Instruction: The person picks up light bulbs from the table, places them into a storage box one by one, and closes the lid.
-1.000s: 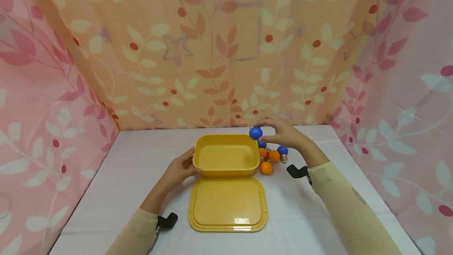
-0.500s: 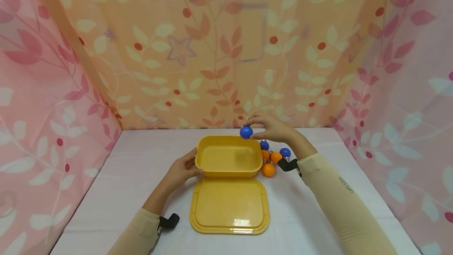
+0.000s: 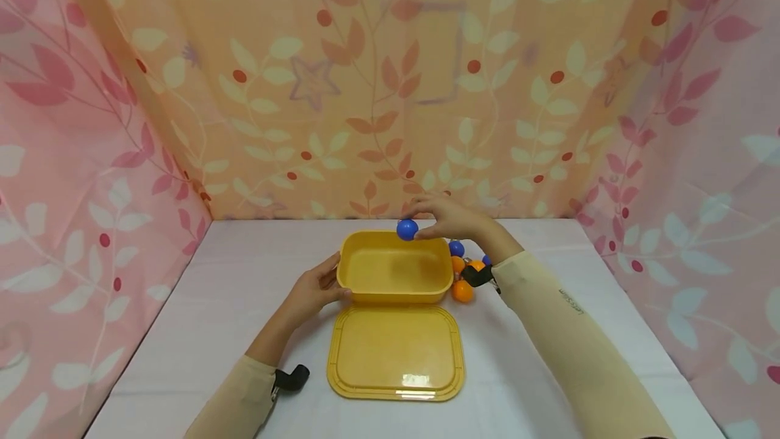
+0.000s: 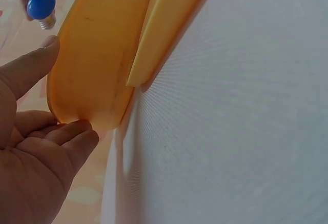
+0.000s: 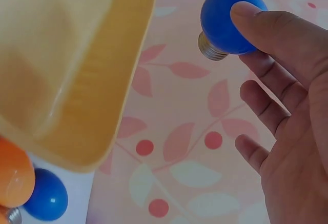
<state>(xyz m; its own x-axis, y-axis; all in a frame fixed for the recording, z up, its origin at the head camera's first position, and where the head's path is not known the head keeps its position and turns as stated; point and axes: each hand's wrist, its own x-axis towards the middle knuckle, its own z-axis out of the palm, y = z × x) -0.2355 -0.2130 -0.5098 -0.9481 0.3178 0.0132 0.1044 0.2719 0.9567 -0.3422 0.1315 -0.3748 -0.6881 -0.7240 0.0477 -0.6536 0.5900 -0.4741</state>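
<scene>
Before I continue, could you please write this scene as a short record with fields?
Left hand: thumb and fingers against the left end of the yellow box
Right hand: pinches a blue bulb
Blue bulb position: raised, over the box's far rim in the head view
Lid: flat on the white table, nearer the person
Right of box: three orange bulbs, two more blue ones

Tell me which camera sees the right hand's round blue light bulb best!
The right wrist view: the round blue light bulb with its silvery metal screw base looks biggest there, though the right hand covers part. The left wrist view shows it smaller, base included; the head view, small, its base unclear.
</scene>
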